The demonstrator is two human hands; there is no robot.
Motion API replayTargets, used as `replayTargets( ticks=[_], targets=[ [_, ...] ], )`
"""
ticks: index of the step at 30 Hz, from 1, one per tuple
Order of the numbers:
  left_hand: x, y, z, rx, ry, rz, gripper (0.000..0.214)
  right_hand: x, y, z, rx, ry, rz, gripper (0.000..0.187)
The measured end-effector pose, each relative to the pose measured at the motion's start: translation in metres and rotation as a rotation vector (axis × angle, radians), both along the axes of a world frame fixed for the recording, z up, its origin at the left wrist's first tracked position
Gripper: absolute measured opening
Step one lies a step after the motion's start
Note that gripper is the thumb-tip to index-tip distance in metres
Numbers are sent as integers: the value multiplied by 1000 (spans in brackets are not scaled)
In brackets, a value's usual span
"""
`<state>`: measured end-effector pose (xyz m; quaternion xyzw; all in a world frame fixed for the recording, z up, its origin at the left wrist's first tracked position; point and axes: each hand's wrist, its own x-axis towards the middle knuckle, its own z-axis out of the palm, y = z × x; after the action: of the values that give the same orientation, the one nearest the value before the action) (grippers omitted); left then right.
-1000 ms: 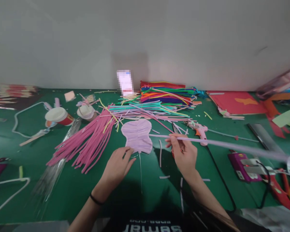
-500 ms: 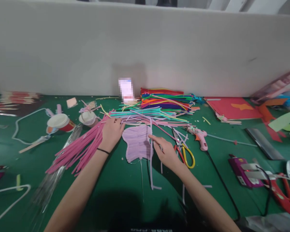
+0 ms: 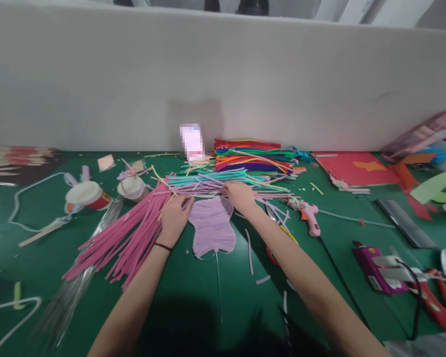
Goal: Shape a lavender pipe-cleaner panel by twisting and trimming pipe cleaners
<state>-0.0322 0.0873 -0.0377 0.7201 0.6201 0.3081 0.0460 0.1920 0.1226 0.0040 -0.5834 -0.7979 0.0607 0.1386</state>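
Note:
A lilac ruffled piece made of pipe cleaners (image 3: 212, 225) lies on the green table (image 3: 193, 302), with a thin wire trailing from its lower edge. My left hand (image 3: 175, 216) rests at its upper left corner, fingers curled, touching the pink pipe cleaners (image 3: 130, 230). My right hand (image 3: 240, 195) reaches past the piece's upper right corner into the loose lilac and teal pipe cleaners (image 3: 211, 182); its fingers are closed among them, and what they grip is hidden.
A stack of coloured pipe cleaners (image 3: 252, 154) sits at the back by the wall. A pink glue gun (image 3: 307, 214) lies right of my arm, scissors partly under it. Paper cups (image 3: 87, 194) stand left. Red card (image 3: 357, 168), a purple tool (image 3: 371, 265) and cables lie right.
My right hand let go of the long lilac pipe cleaner and moved up to the loose pile behind the lilac piece. My left hand shifted slightly down and right.

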Motion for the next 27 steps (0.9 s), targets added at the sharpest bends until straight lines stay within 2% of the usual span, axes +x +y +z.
replayTargets(
  ticks=[4, 8, 12, 15, 17, 21, 24, 27],
  targets=[
    [2, -5, -10, -4, -3, -29, 25, 7, 7, -15, 25, -17, -100, 22],
    [3, -2, -13, -4, -31, -33, 27, 11, 2, -20, 48, -21, -143, 21],
    [1, 0, -13, -2, -58, -43, 28, 10, 5, -15, 72, -20, -161, 22],
    [-2, 0, -14, 24, -72, -19, 32, 15, 1, -4, 113, 35, -188, 23],
    [-2, -1, -14, 52, -49, -11, 37, 23, -12, 5, 92, 104, -212, 21],
    [0, -2, -12, 113, 21, -14, 46, 39, -65, 12, -116, 49, -232, 23],
    [4, -7, -4, 153, 12, -17, 43, 39, -107, 5, -307, -123, -230, 26],
    [10, -28, 9, 118, -5, -50, 36, 35, -128, -6, -323, -182, -209, 11]
  ],
)
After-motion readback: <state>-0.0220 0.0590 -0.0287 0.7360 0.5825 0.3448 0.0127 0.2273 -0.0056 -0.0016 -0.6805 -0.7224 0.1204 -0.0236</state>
